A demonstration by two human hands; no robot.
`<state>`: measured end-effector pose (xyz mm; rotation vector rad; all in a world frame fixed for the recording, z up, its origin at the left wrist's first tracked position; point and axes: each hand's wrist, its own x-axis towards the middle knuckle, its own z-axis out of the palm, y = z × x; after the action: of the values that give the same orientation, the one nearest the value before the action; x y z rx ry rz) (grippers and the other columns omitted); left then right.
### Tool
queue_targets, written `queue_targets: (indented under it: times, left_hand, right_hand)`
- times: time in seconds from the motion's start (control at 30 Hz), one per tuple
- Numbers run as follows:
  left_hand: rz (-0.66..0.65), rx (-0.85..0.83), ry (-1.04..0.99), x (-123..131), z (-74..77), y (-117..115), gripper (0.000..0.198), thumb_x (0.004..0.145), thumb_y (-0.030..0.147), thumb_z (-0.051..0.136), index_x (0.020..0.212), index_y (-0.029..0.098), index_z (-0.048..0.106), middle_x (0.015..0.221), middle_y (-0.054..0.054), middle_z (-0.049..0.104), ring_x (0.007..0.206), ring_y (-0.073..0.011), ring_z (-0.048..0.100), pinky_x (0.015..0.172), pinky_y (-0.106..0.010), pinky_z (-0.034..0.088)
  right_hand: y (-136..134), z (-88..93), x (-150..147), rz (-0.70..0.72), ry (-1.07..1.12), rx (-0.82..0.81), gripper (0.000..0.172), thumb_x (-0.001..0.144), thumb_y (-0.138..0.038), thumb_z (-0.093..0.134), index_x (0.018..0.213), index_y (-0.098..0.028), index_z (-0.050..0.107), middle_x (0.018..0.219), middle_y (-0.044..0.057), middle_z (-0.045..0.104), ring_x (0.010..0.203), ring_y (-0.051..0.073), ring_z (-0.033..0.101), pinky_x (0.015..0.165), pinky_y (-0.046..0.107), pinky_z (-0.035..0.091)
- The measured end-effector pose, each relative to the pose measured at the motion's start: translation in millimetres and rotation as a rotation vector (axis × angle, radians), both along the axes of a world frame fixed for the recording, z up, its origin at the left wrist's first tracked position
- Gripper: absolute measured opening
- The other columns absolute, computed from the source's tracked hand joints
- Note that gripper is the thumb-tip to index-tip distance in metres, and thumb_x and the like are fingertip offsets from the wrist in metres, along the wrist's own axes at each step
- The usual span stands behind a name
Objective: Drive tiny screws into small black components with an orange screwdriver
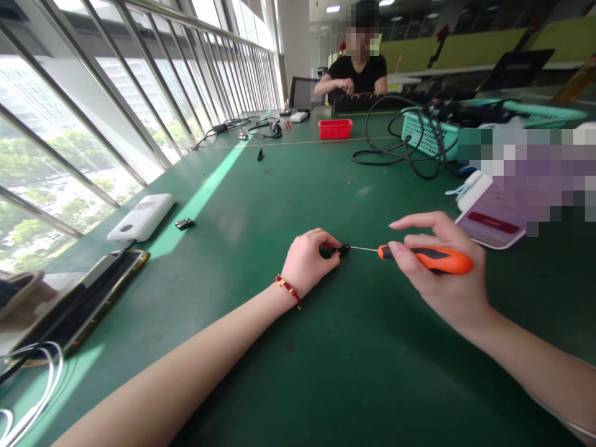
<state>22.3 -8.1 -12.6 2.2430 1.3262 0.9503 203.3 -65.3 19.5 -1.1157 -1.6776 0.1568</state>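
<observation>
My left hand [311, 259] rests low over the green table and pinches a small black part [342, 249] between thumb and fingers. Most of that part is hidden, so its kind cannot be made out. My right hand [442, 273] is closed round the orange and black handle of a screwdriver [449, 259], with the index finger lifted off it. The thin shaft lies nearly level and points left, its tip at the black part. A red beaded bracelet [287, 288] circles my left wrist.
Left stand a white power bank [142, 217], a phone [105, 292] and a small black piece [185, 224]. Further back are a red tray [335, 130], black cables [372, 159] and a teal basket [428, 138]. A purple-screened phone [493, 217] leans right. A person [361, 71] sits opposite.
</observation>
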Motion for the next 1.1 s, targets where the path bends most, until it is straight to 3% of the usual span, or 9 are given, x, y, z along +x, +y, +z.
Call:
queue_targets:
  times: [0.2,0.33,0.47,0.6,0.67,0.77,0.83,0.9,1.1]
  left_hand:
    - [-0.005,-0.002,-0.001,-1,-0.3,0,0.010,0.066,0.013,0.060,0.073,0.017,0.067,0.075,-0.001,0.066,0.069,-0.0132,0.060,0.067,-0.025,0.049]
    - [-0.003,-0.005,0.001,0,0.0,1,0.010,0.067,0.014,0.060,0.073,0.017,0.067,0.075,-0.001,0.066,0.069,-0.0131,0.060,0.067,-0.025,0.049]
    - [-0.001,0.004,0.008,0,-0.8,1,0.010,0.067,0.014,0.060,0.073,0.017,0.067,0.075,-0.001,0.066,0.068,-0.0131,0.060,0.067,-0.025,0.049]
    - [-0.004,0.011,0.007,0,-1.0,1,0.010,0.066,0.013,0.060,0.073,0.017,0.067,0.074,-0.001,0.066,0.068,-0.0131,0.060,0.066,-0.025,0.049]
    - [-0.003,0.007,0.004,0,-0.9,1,0.010,0.066,0.013,0.060,0.073,0.017,0.067,0.074,-0.001,0.066,0.068,-0.0131,0.060,0.066,-0.024,0.049]
    - [-0.003,-0.002,0.003,0,-0.8,1,0.010,0.067,0.014,0.060,0.073,0.017,0.067,0.075,-0.001,0.066,0.068,-0.0128,0.060,0.067,-0.024,0.049]
    - [-0.004,-0.005,0.006,0,-0.6,1,0.009,0.067,0.014,0.060,0.073,0.017,0.066,0.075,-0.001,0.066,0.068,-0.0127,0.060,0.067,-0.024,0.049]
    - [-0.002,-0.006,0.010,0,-0.3,1,0.009,0.067,0.014,0.060,0.073,0.017,0.066,0.075,-0.001,0.066,0.068,-0.0128,0.060,0.067,-0.025,0.049]
    - [0.000,-0.001,0.018,0,0.9,0,0.010,0.067,0.014,0.060,0.073,0.017,0.066,0.074,-0.001,0.066,0.069,-0.0135,0.061,0.067,-0.025,0.049]
  right_hand:
    - [5,-3.8,1,0.032,0.099,0.081,0.043,0.068,-0.021,0.067,0.107,-0.024,0.048,0.078,0.002,0.054,0.065,0.016,0.056,0.061,0.032,0.048]
    - [1,-2.4,1,-0.005,0.048,-0.022,0.025,0.074,-0.028,0.064,0.096,-0.024,0.053,0.055,-0.004,0.047,0.046,0.012,0.049,0.042,0.026,0.039]
    - [-2,-0.4,-1,-0.030,-0.020,-0.004,0.013,0.075,-0.023,0.061,0.086,-0.023,0.055,0.051,-0.005,0.048,0.043,0.010,0.048,0.043,0.025,0.040]
    - [6,-4.7,1,0.020,0.074,0.099,0.041,0.068,-0.018,0.065,0.105,-0.024,0.050,0.080,0.002,0.056,0.069,0.017,0.058,0.066,0.032,0.051]
    - [7,-5.8,2,0.033,0.119,0.095,0.049,0.066,-0.021,0.068,0.110,-0.025,0.047,0.082,0.002,0.055,0.071,0.018,0.058,0.065,0.033,0.051]
    - [3,-2.6,0,-0.005,0.088,-0.013,0.033,0.072,-0.026,0.065,0.101,-0.024,0.051,0.060,-0.004,0.050,0.050,0.013,0.052,0.048,0.027,0.045]
    - [-2,0.7,-2,-0.048,0.036,-0.072,0.014,0.075,-0.028,0.062,0.087,-0.023,0.055,0.052,-0.005,0.049,0.045,0.012,0.050,0.044,0.025,0.041]
    - [-4,2.3,-4,-0.039,0.024,-0.067,0.013,0.075,-0.026,0.062,0.086,-0.023,0.055,0.049,-0.006,0.048,0.043,0.011,0.048,0.045,0.025,0.042]
    - [5,-4.1,-1,0.037,0.152,0.073,0.045,0.068,-0.022,0.068,0.108,-0.027,0.047,0.082,0.002,0.055,0.067,0.017,0.057,0.061,0.033,0.050]
